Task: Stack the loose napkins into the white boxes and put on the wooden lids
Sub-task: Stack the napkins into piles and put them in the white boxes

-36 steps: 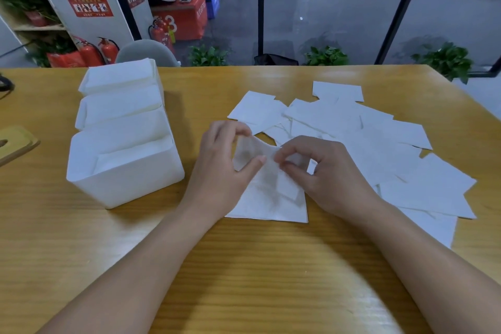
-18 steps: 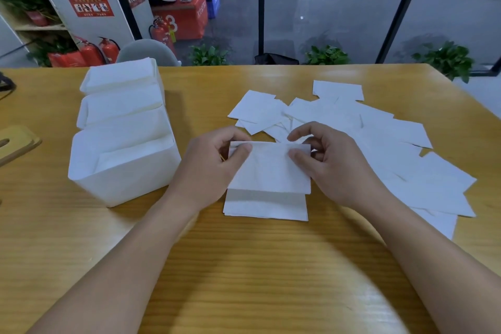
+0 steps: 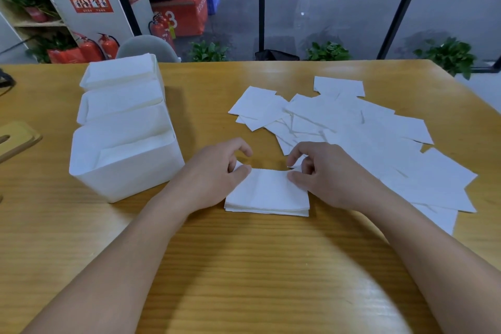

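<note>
Three white boxes [image 3: 122,144] stand in a row at the left of the wooden table [image 3: 244,266], each open on top and holding napkins; a wooden lid [image 3: 19,138] lies at the far left edge, apart from them. Just right of the nearest box, the left hand [image 3: 217,171] pinches the far left corner of a small stack of folded napkins [image 3: 267,194] between thumb and curled fingers. The stack lies flat on the table. The right hand [image 3: 325,173] pinches its far right corner the same way. Beyond and to the right, loose napkins [image 3: 366,138] lie scattered and overlapping across the table.
</note>
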The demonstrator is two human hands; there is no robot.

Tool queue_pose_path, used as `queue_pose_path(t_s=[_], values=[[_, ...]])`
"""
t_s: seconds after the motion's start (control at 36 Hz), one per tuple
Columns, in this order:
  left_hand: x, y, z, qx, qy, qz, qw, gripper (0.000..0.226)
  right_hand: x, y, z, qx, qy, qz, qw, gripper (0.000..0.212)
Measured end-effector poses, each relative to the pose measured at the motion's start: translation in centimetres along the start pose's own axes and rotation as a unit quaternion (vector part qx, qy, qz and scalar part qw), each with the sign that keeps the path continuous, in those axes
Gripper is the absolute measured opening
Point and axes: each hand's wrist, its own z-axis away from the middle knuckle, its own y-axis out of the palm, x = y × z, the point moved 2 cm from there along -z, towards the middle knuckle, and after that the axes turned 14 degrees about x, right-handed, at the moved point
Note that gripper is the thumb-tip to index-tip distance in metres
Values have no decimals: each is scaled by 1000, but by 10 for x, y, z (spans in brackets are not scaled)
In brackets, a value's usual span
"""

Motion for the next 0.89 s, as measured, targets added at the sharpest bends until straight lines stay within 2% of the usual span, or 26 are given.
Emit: queue_pose_path(t_s=[0.22,0.31,0.42,0.5,0.61,0.75,0.89], values=[[1,0,2,4,-17,-42,999,12,1,0,0,-7,14,48,999,11],[4,-2,2,-3,-23,-39,999,9,1,-2,0,-41,9,52,998,13],[4,-3,1,-32,-13,-27,999,15,1,0,-4,-104,-32,95,989,14],[2,1,-1,-23,3,-13,1000,15,2,8,-8,-74,-52,154,984,36],[0,4,-1,-12,13,-9,1000,12,3,13,-10,-44,-26,232,971,51],[0,5,-2,-8,13,-6,1000,11,7,16,-13,-42,-13,278,960,57],[1,7,-3,3,24,-1,1000,11,8,17,-13,-39,-36,269,962,47]])
